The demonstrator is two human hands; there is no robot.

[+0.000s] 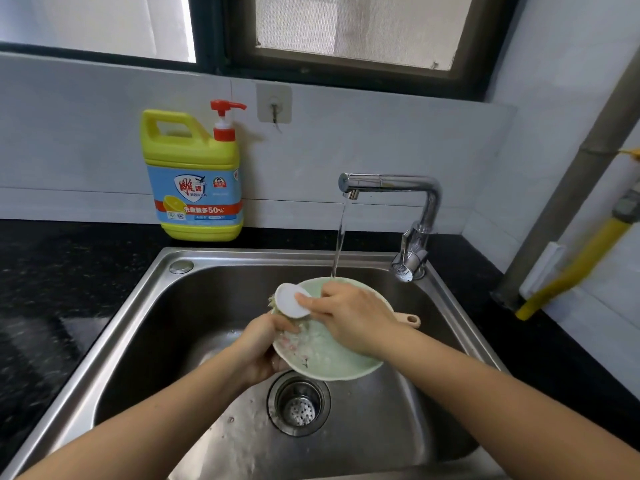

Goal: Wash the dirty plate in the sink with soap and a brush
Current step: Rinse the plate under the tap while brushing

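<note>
A pale green plate (332, 358) with pink smears and foam is tilted over the steel sink (145, 306). My left hand (263, 348) grips the plate's left rim, thumb on top. My right hand (349, 317) holds a brush (292, 300) with a white round head and pale bristles against the plate's upper left edge; its beige handle end (412, 320) sticks out to the right behind my wrist. Water runs from the chrome tap (391, 185) onto the plate's far rim. A yellow dish soap jug (195, 174) with a red pump stands on the counter behind the sink.
The drain strainer (298, 403) lies just below the plate. Black speckled countertop (52, 271) surrounds the sink. A yellow hose and grey pipe (568, 271) run along the right wall. A wall hook (274, 103) hangs beside the soap jug.
</note>
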